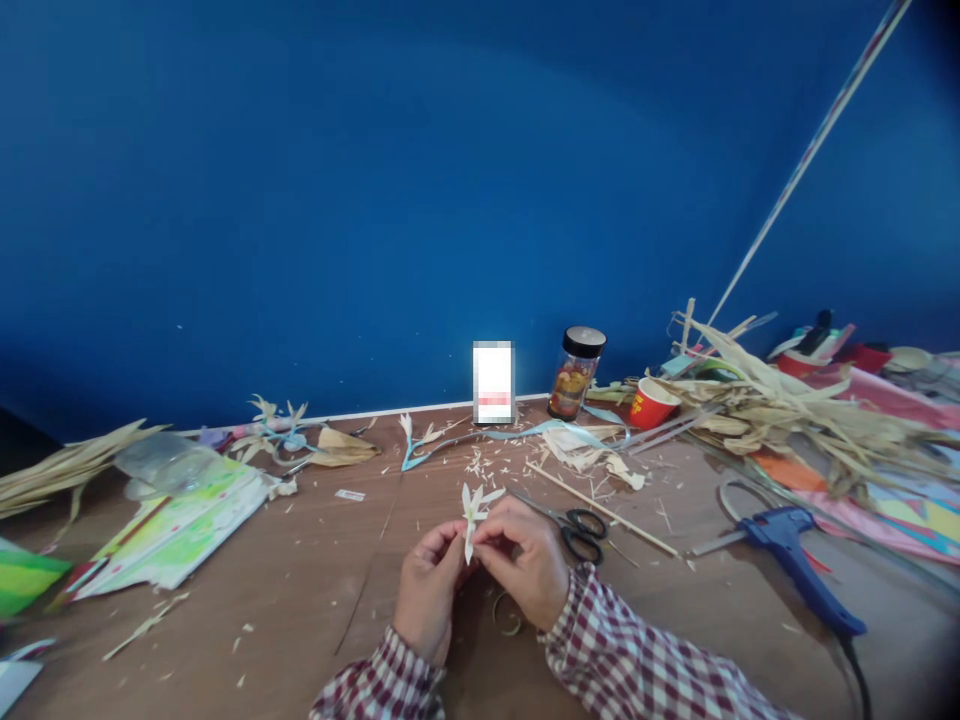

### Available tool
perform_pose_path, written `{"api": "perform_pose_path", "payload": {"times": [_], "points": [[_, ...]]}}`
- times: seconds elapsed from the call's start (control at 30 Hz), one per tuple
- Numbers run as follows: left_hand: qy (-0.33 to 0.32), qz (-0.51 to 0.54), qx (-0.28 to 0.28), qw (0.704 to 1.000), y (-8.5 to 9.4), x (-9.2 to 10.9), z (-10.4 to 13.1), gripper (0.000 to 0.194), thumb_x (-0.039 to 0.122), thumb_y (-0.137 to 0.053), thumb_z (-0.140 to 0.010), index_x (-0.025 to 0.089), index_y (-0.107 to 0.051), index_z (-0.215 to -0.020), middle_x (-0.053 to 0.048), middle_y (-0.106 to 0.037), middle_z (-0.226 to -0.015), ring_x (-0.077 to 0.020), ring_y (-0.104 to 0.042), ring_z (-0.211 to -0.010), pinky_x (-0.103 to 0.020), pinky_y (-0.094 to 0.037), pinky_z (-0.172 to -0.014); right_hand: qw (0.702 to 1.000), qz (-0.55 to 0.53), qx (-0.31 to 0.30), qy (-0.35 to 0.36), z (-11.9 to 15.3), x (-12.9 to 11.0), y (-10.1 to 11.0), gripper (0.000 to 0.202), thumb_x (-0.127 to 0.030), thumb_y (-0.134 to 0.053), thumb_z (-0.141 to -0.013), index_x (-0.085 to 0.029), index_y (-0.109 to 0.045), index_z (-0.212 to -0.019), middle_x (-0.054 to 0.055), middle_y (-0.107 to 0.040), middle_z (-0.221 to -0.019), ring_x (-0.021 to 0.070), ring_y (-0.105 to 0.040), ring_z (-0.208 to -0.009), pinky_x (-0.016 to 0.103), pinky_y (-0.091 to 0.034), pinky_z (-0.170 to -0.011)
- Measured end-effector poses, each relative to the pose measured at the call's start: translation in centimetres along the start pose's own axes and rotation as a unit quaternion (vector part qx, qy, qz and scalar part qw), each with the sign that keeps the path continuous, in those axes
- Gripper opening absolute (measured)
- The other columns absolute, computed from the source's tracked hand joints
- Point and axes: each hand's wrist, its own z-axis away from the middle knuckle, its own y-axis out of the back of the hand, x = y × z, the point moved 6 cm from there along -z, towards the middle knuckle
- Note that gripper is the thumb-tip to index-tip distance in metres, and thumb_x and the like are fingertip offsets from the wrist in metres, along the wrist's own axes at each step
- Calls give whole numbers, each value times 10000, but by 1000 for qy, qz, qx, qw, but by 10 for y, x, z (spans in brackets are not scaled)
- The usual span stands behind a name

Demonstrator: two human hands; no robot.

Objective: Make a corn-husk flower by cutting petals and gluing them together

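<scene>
A small pale flower with narrow pointed petals (472, 505) stands upright between my two hands, above the brown table (300, 580). My left hand (431, 590) pinches it low on its left side. From the right, my right hand (525, 560) has its thumb and fingers closed on the flower too. Black-handled scissors (583, 535) lie just beyond my right hand, their blades partly hidden by it. Below the hands, a thin ring-shaped piece (507, 614) rests on the table. Small pale scraps (487, 465) are scattered behind the flower.
A blue glue gun (802, 560) lies at right, near a thin stick (600, 508). Behind are a dark-lidded jar (576, 375), a red paper cup (652, 402) and a heap of dried husks (795, 400). Painted paper (180, 520) lies at left. A blue wall (375, 200) stands behind.
</scene>
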Motion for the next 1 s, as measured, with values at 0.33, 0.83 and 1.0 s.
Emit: {"api": "perform_pose_path", "payload": {"times": [0.33,0.83,1.0], "points": [[17,10,10,1000,0,-1,1,185,264,-704,-598,138,-628,-711,2,-624,-633,-81,-553,-558,-205,-461,-590,967,-178,21,-184,-3,44,-3,204,-357,-532,-768,-174,-569,-850,-7,-544,-629,106,-498,-538,203,-402,-466],[33,-29,-61,997,-9,3,4,144,267,-682,-631,133,-638,-665,-13,-593,-620,-98,-522,-577,-219,-439,-594,956,-225,-46,-182,-4,48,-12,204,-352,-575,-738,-148,-591,-734,-25,-548,-559,72,-460,-472,178,-366,-448],[46,-32,-70,996,-7,0,3,144,267,-672,-644,129,-639,-670,-19,-591,-629,-102,-520,-584,-228,-438,-602,959,-213,-55,-181,-5,45,-10,159,-313,-575,-731,-156,-591,-745,-22,-564,-576,88,-500,-501,184,-368,-458]]}}
